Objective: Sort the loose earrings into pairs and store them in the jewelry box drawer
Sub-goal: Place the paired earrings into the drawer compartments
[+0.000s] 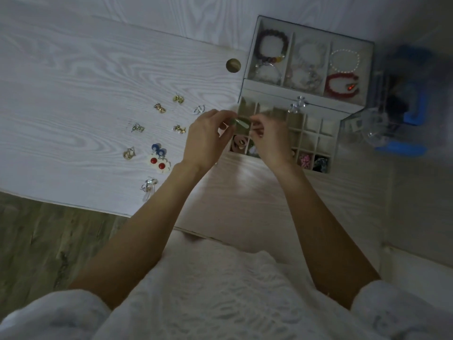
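Both hands meet over the left end of the open jewelry box drawer (pixel 326 133), a grid of small compartments. My left hand (pixel 208 138) and my right hand (pixel 268 138) together pinch a pale green earring (pixel 239 123) between their fingertips. Some front compartments hold earrings: a pink one (pixel 239 142), a pink-and-white one (pixel 305 160) and a dark one (pixel 321 163). Several earring pairs lie on the white table to the left, among them gold ones (pixel 159 107), a blue pair (pixel 158 148) and red-and-white flower ones (pixel 158 164).
Behind the drawer, the jewelry box's top tray (pixel 289 57) holds bracelets in purple, white and red. A round grommet hole (pixel 233 65) is in the white table (pixel 73 94). Blue and clear plastic items (pixel 402 114) stand at the right. Wood floor shows lower left.
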`<action>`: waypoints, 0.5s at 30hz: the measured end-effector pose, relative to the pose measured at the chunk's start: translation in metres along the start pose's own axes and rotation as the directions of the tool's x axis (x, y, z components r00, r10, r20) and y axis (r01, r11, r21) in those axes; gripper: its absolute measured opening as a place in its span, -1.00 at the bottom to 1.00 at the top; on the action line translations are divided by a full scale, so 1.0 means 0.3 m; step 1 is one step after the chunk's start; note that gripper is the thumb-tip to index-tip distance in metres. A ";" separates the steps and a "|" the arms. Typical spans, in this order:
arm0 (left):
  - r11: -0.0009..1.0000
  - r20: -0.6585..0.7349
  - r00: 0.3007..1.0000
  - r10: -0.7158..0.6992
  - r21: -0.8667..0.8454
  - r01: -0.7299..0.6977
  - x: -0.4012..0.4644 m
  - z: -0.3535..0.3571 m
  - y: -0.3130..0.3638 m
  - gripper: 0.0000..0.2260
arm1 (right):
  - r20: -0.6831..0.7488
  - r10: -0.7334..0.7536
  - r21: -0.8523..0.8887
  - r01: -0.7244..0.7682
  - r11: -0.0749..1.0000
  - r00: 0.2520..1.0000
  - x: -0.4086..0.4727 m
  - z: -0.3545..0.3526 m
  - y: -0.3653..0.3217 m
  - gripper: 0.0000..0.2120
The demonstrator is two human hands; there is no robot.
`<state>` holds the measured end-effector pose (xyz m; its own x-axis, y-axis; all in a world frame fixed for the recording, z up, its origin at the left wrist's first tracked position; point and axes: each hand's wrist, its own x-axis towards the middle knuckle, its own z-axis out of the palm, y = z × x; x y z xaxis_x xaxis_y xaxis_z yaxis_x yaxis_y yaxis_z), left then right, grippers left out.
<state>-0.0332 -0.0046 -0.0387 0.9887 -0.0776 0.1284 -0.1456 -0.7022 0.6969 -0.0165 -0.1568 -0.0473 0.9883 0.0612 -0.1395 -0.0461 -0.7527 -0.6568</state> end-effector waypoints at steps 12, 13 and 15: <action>0.988 0.188 0.982 0.035 0.139 -0.062 0.077 0.092 -0.016 -0.72 | -0.017 -0.178 -0.124 0.175 0.977 0.984 -0.025 -0.014 0.039 -0.77; 0.989 0.176 0.984 0.032 0.135 -0.056 0.075 0.089 -0.020 -0.75 | -0.004 -0.189 -0.160 0.186 0.969 0.982 -0.020 -0.010 0.040 -0.79; 0.987 0.159 0.987 0.033 0.150 -0.057 0.066 0.087 -0.030 -0.82 | 0.020 -0.208 -0.235 0.207 0.950 0.978 -0.015 0.001 0.044 -0.80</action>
<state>-0.0113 -0.0183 -0.0610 0.9765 -0.2123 0.0374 -0.1948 -0.7950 0.5744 -0.0215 -0.1667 -0.0555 0.9731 0.2300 -0.0146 0.1952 -0.8563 -0.4782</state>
